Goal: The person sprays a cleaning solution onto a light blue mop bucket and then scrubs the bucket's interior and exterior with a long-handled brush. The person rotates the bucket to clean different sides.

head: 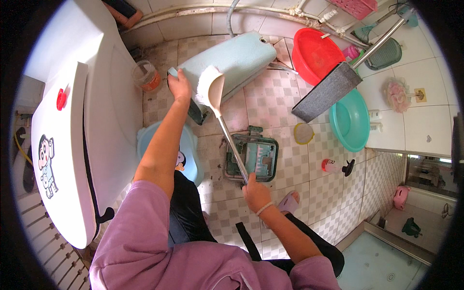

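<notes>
A pale blue plastic bin [239,54] lies on its side on the tiled floor, with its rim towards me. My left hand [179,85] grips the rim at its left corner. In my right hand [256,193] is the metal handle of a long toilet brush [216,90]. The brush's white bristles touch or hover just over the bin's side; I cannot tell which. On the floor below the bin lies a dark green plastic frame, perhaps the bin's lid [251,157], and the brush handle crosses above it.
A clear plastic jar [145,76] and a light blue basin [192,145] are at left, beside a white appliance [65,145]. To the right are a red basin [315,54], a flat grey mop [326,92], a teal basin [349,121], a yellow-rimmed round item [303,133] and a spray bottle [333,166].
</notes>
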Available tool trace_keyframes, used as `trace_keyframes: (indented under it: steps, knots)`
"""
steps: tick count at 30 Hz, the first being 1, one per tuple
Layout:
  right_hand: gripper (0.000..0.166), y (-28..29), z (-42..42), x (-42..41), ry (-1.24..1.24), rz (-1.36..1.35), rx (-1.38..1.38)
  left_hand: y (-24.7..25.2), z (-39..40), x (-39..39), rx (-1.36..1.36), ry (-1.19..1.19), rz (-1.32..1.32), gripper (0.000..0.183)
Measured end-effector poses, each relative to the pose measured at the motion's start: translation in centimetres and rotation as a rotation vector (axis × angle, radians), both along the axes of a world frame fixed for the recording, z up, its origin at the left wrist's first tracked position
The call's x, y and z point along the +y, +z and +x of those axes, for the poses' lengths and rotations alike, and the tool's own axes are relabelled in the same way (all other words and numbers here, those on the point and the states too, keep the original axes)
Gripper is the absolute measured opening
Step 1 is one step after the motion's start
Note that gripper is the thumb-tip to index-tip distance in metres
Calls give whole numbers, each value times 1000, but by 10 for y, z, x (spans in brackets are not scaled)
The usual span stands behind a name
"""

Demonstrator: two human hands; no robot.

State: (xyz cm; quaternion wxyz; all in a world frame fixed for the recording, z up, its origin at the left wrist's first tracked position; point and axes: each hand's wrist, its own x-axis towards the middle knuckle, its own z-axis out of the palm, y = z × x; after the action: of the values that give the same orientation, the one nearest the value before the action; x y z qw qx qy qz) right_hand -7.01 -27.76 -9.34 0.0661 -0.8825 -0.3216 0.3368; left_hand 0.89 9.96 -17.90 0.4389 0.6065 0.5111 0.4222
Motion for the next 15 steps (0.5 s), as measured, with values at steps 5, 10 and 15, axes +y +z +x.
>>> trace_keyframes:
  steps: [5, 10, 15]
  knots:
    - [28, -27, -19, -4, -305, 312, 132, 5, -2, -2, 21, 1, -34, 39]
    - [32, -25, -18, -6, -489, 477, 423, 15, -3, -7, 55, -23, -41, 40]
    - [35, -45, -10, -28, -147, 239, -126, 0, -2, -1, -28, -31, -48, 40]
